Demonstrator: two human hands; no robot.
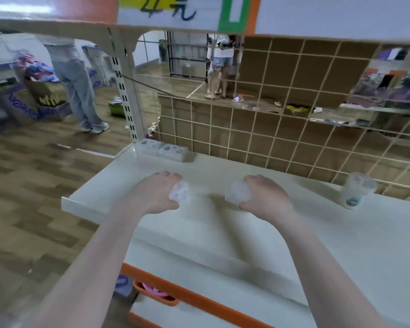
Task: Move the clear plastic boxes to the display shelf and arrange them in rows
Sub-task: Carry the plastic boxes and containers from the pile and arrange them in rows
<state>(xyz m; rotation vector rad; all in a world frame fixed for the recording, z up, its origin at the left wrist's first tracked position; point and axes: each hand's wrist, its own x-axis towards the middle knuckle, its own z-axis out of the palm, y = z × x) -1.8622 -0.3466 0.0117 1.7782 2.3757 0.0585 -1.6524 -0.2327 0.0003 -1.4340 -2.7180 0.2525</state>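
Both of my arms reach out over the white display shelf. My left hand grips a small clear plastic box above the shelf's left half. A second clear plastic box is gripped in my right hand, a little to the right. Two clear boxes stand side by side at the shelf's back left corner, against the wire grid. The picture is blurred by motion.
A clear plastic cup stands at the shelf's right, near the wire grid back panel. An upper shelf with a price sign hangs overhead. Below is an orange-edged lower shelf. People stand on the wood floor beyond.
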